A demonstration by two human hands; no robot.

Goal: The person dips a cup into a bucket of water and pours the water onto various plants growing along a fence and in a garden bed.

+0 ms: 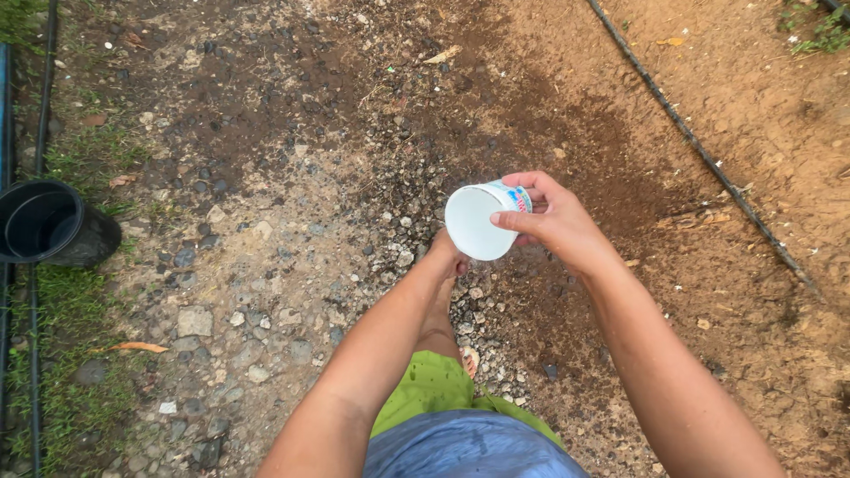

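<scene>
While the black pot (44,226) sits untouched far left of the white cup (482,221), the left hand (447,257) is tucked under that cup, its grip hidden. The right hand (553,221) clasps the tilted, empty-looking cup; right of it runs a black hose (699,150). Filling seems undone.

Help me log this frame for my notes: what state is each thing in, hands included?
White cup: tipped on its side, mouth toward the camera, looks empty.
Right hand: gripping the cup's rim and side.
Left hand: under the cup, mostly hidden; grip unclear.
Black pot: upright on the grass edge, open; contents hard to tell.
Black hose: lying across the soil.
</scene>
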